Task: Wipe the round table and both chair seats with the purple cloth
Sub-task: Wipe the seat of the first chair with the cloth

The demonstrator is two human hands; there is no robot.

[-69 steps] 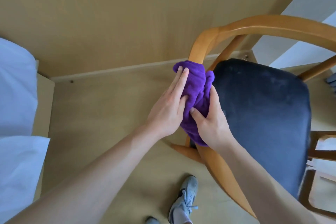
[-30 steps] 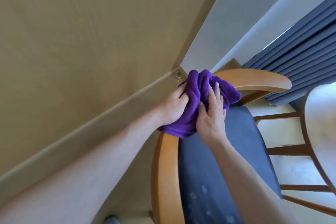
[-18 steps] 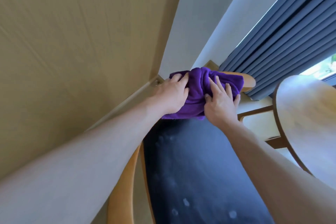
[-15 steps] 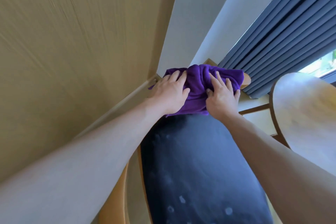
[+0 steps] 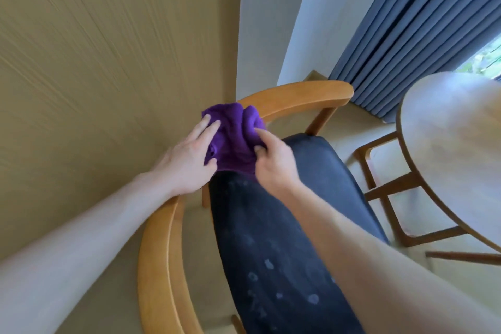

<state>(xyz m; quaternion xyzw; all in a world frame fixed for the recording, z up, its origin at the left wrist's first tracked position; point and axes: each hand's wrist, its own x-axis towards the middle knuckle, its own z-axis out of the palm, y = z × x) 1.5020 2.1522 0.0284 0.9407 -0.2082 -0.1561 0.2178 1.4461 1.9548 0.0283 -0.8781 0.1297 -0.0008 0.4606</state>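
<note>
Cloth is lying bunched at the far end of the dark seat, against the wooden armrest. Left hand is pressing it with straight fingers; right hand is pinching its folds.

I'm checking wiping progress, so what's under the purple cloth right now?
The purple cloth covers the far end of the dark chair seat beside the wooden armrest. Whatever lies directly beneath is hidden by cloth and hands.
</note>
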